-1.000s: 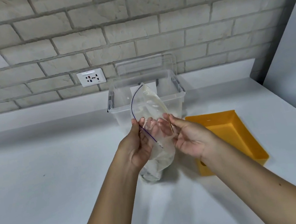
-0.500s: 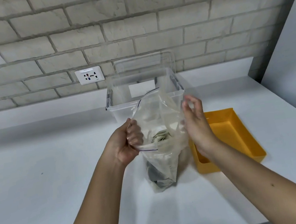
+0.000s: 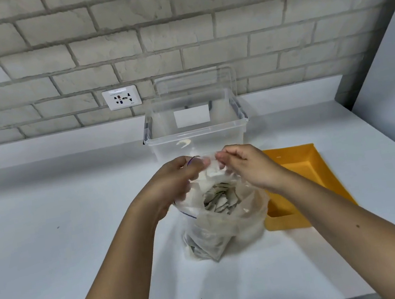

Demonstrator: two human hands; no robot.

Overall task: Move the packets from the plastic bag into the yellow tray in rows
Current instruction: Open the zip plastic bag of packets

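clear plastic bag (image 3: pixel 225 225) upright, mouth open, grey packets (image 3: pixel 221 198) inside, yellow tray (image 3: pixel 306 171) just beside

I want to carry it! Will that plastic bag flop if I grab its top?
Probably floppy: the plastic bag crumples and sags between the left hand and right hand. The packets sit low, so it likely hangs bottom-heavy.

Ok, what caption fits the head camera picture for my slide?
Left hand and right hand pinch the rim of the clear plastic bag of packets, beside the yellow tray.

Packets (image 3: pixel 221 198) blurred inside plastic bag (image 3: pixel 251 215), print unreadable; yellow tray (image 3: pixel 305 166) partly behind forearm (image 3: pixel 329 206).
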